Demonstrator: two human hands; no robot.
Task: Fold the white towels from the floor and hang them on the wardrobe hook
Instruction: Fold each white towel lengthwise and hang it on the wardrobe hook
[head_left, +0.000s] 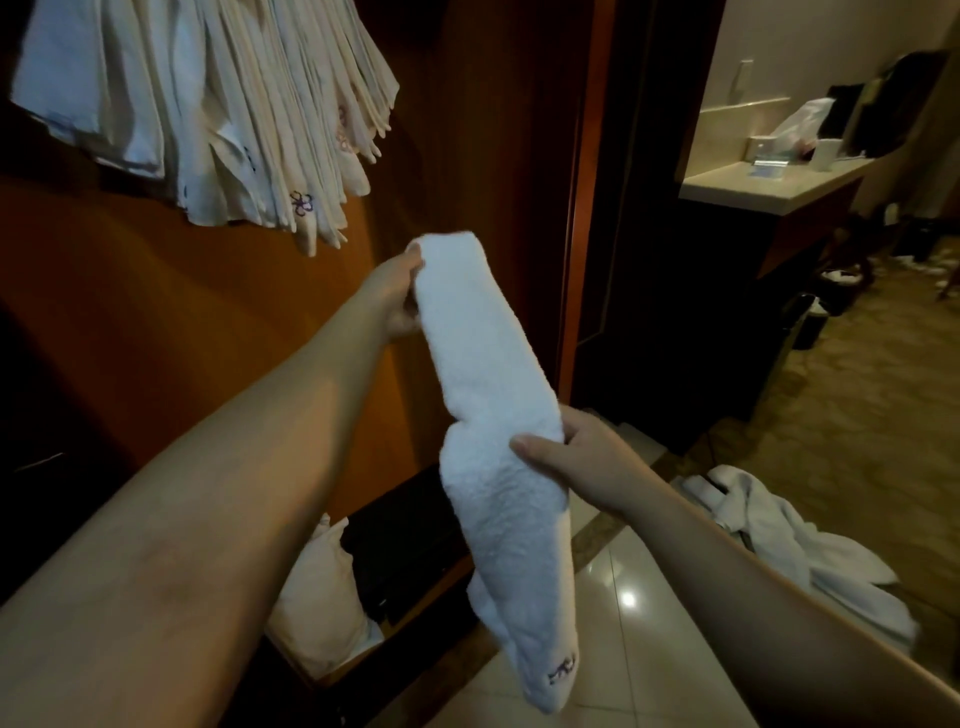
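A folded towel is held up in front of the wardrobe. Its top end is pinched by the left hand, and its middle is grasped by the fingers of the right hand. It is judged soft, light and limp, so the free lower end droops. It is best held at the fold. More towels lie on the floor.

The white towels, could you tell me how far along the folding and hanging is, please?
Done: many folded towels already hang in the wardrobe. In hand: the left hand pinches the top of a folded towel and the right hand grips its middle. Left: a crumpled towel heap lies on the floor.
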